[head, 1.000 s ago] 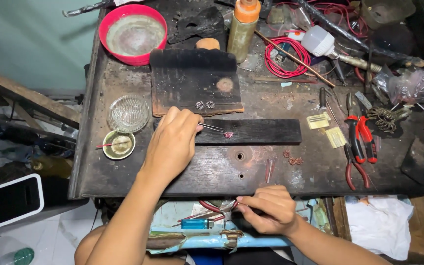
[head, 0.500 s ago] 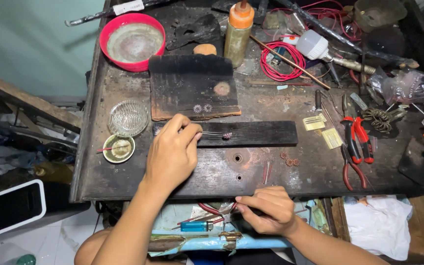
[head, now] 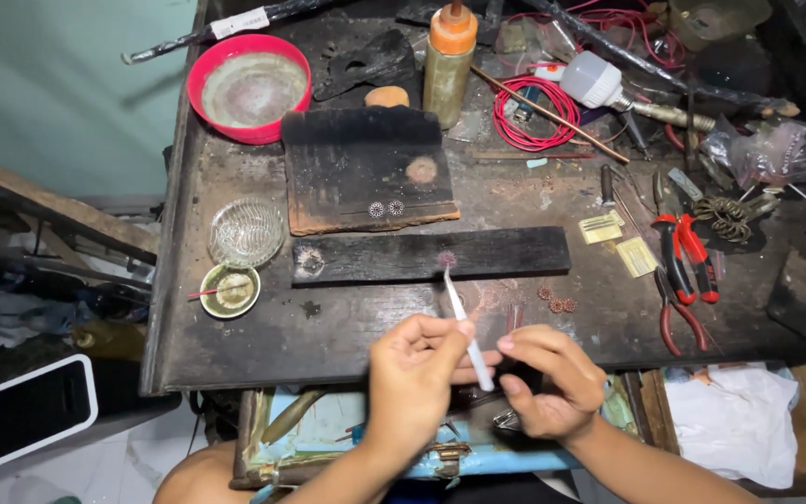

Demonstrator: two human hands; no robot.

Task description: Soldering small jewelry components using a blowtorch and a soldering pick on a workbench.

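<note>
Tweezers (head: 464,327) are pinched in the left hand (head: 417,369); the right hand (head: 548,378) curls half-closed, its contents hidden.

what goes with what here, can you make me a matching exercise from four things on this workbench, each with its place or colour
Things:
1. red bowl
2. tweezers
3. red-handled pliers
4. small glass dish

Places:
A. right side of the bench, beside the yellow tags
B. far left corner of the bench
C. in the left hand, tip on the long dark strip
D. left side, just above the little round tin

Pairs: 1-B, 2-C, 3-A, 4-D
</note>
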